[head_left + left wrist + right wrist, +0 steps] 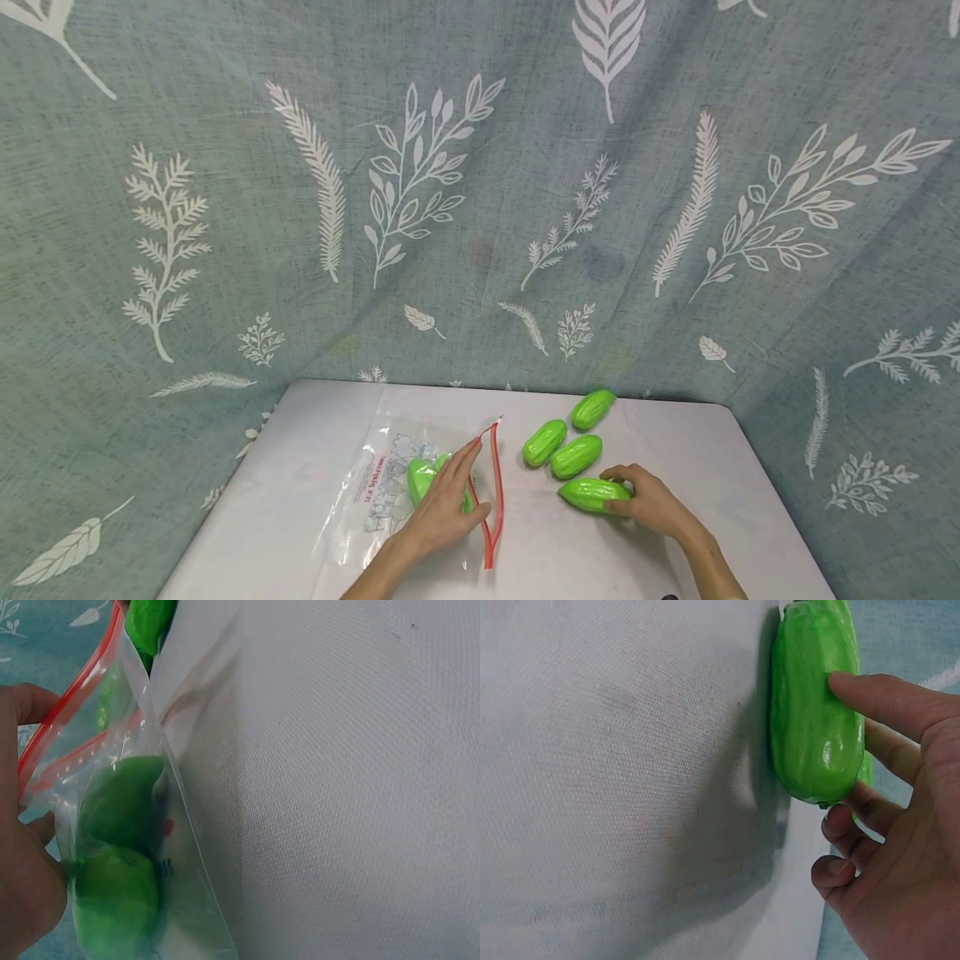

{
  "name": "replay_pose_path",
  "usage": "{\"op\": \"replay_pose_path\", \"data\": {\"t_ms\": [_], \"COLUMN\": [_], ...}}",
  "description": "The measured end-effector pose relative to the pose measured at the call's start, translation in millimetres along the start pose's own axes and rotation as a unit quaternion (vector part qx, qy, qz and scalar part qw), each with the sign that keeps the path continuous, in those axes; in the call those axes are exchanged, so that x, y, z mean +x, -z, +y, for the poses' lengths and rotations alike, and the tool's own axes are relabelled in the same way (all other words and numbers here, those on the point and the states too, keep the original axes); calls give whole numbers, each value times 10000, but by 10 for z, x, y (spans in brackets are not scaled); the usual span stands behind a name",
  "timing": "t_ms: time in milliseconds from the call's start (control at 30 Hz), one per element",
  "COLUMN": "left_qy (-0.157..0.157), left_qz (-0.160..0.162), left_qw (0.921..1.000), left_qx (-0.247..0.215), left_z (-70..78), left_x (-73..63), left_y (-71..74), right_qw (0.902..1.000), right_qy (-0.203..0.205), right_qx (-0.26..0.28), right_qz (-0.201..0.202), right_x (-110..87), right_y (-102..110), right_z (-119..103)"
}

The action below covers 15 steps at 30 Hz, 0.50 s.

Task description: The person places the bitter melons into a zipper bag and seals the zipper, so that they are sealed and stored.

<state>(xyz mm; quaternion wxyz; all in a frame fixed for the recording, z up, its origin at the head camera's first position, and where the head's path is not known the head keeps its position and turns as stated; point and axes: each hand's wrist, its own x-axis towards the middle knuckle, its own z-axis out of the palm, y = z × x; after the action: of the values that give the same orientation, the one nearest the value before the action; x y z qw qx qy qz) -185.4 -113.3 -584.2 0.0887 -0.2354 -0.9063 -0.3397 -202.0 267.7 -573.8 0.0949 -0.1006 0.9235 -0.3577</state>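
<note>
A clear zip bag (381,492) with a red zip edge lies at the left of the table, its mouth toward the right. Two bright green toy cucumbers (120,802) show through its plastic. My left hand (447,504) rests on the bag near its mouth, fingers fairly straight and thumb spread, beside the red zip (82,675). With thumb and fingers, my right hand (651,502) grips a green ridged toy cucumber (814,705) by its right end, low over the table. Part of its far side is hidden behind the fingers.
Three more toy cucumbers lie loose behind the gripped one: one at the back (593,409), one at the left (544,442) and one in front (577,457). The white tabletop (255,500) meets a leaf-patterned teal cloth (480,208) behind and at the sides.
</note>
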Motion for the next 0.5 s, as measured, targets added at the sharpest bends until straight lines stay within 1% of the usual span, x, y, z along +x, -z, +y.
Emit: {"op": "replay_pose_path", "data": {"t_ms": [333, 500], "left_qy": [135, 127], "left_qz": [-147, -160], "left_qw": [9998, 9998], "left_qx": [60, 47], "left_z": [3, 14], "left_x": [-3, -3], "left_y": [6, 15], "right_qw": [10000, 10000], "right_qy": [21, 26], "right_qx": [36, 27], "right_qz": [4, 27], "right_x": [3, 9], "right_y": [-12, -14], "right_z": [5, 1]}}
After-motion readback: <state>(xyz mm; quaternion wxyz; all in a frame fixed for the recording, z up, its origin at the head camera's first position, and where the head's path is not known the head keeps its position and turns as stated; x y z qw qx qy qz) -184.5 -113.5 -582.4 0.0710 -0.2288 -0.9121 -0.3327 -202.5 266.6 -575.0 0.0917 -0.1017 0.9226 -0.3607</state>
